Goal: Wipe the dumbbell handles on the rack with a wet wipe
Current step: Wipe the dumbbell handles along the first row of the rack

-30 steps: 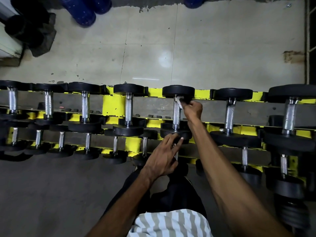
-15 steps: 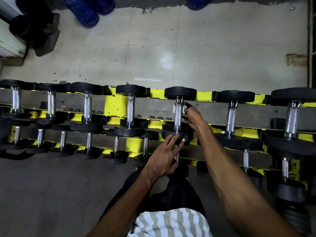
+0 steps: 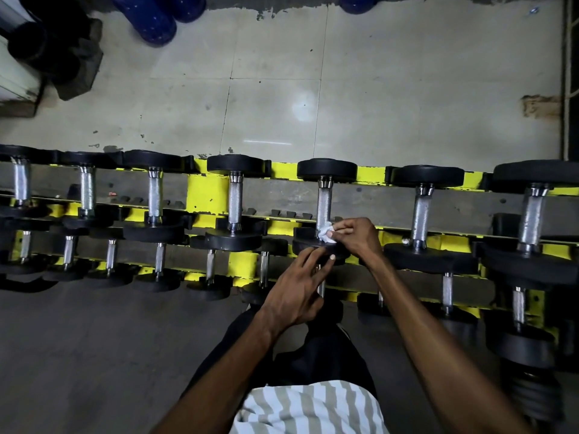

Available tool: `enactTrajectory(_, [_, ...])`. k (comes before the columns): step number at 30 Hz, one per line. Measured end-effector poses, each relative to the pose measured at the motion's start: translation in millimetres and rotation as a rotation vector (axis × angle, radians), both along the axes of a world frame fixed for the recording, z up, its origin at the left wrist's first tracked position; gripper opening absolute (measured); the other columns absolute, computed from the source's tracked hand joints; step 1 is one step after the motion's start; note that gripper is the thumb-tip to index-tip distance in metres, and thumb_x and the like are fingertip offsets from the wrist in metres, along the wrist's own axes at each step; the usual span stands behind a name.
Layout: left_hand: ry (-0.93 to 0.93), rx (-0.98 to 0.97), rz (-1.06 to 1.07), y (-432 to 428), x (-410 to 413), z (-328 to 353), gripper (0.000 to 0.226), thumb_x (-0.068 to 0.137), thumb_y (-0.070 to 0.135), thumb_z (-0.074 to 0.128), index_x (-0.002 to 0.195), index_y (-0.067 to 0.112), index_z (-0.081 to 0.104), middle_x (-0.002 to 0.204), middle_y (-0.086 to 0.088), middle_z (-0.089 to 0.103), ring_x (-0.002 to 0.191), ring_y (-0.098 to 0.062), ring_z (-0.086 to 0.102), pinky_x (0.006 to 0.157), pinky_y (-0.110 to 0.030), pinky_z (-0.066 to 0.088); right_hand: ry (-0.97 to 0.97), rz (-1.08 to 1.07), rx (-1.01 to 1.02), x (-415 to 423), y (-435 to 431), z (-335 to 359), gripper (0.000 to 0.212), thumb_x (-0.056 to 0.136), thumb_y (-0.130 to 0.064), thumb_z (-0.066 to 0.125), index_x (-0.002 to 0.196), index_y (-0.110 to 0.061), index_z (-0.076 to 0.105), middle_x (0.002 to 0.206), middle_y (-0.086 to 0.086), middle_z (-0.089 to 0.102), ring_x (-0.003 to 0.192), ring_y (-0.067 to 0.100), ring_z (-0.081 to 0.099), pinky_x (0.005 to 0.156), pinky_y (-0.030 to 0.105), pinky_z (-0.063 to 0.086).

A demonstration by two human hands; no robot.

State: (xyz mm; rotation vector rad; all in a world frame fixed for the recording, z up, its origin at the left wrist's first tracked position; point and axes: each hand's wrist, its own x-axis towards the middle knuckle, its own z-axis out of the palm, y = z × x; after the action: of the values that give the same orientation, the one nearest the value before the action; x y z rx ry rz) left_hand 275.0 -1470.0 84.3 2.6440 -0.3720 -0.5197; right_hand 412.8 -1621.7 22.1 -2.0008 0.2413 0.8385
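**Wiping down the rack, one handle at a time**

My right hand (image 3: 354,236) pinches the wipe (image 3: 326,234) against the handle (image 3: 324,205) low end, top rack (image 3: 206,192) row. Left hand (image 3: 297,289) rests loose, fingers spread, on the weight head (image 3: 308,242), probably so it doesn't roll.

the scene is dim, with the corners falling into near black. a soft glare spot sits on the pale tiled floor (image 3: 303,108) from a light overhead. the dumbbell rack (image 3: 369,175) bows with wide-angle distortion. the chrome handles catch faint highlights; focus is fairly sharp.
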Motion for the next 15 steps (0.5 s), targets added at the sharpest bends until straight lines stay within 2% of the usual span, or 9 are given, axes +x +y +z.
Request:
enactTrajectory(3, [-0.006,0.007,-0.009,0,1,0,0.09,0.075,0.028,0.066,0.157,0.012,0.033,0.158,-0.015,0.027,0.149,-0.03,0.023,0.111,-0.037,0.042,-0.075,-0.247,0.009,-3,17,5,0.024,0.075,-0.021,0.086,0.096,-0.012,0.078,0.083,-0.004,0.074,0.067,0.0,0.067,0.054,0.004,0.045])
enactTrajectory(6, [-0.008,0.006,-0.009,0,1,2,0.09,0.074,0.028,0.066,0.157,0.012,0.033,0.157,-0.014,0.027,0.148,-0.029,0.024,0.11,-0.036,0.043,-0.17,-0.443,0.018,8,38,11,0.027,0.074,-0.018,0.085,0.1,-0.013,0.078,0.092,0.0,0.077,0.071,0.003,0.07,0.059,0.008,0.049])
enactTrajectory(8, [-0.007,0.008,-0.004,0,1,2,0.09,0.074,0.028,0.066,0.156,0.012,0.034,0.157,-0.014,0.027,0.148,-0.03,0.024,0.108,-0.036,0.045,-0.279,-0.477,-0.023,19,49,15,0.026,0.076,-0.018,0.084,0.101,-0.014,0.078,0.094,-0.001,0.077,0.074,0.007,0.069,0.059,0.01,0.046])
enactTrajectory(11, [-0.003,0.0,0.003,0,2,2,0.09,0.073,0.028,0.064,0.157,0.012,0.034,0.157,-0.014,0.027,0.149,-0.03,0.023,0.109,-0.038,0.045,-0.501,-0.335,-0.215,22,55,21,0.022,0.08,-0.025,0.079,0.102,-0.02,0.078,0.094,0.0,0.075,0.083,0.017,0.067,0.064,0.02,0.04])
enactTrajectory(15, [-0.003,-0.016,0.013,-1,1,1,0.089,0.074,0.027,0.063,0.157,0.011,0.034,0.157,-0.014,0.027,0.149,-0.03,0.022,0.111,-0.039,0.045,-0.834,0.027,-0.355,12,42,18,0.025,0.084,-0.018,0.071,0.109,-0.02,0.074,0.106,-0.004,0.07,0.098,0.02,0.057,0.08,0.032,0.046])
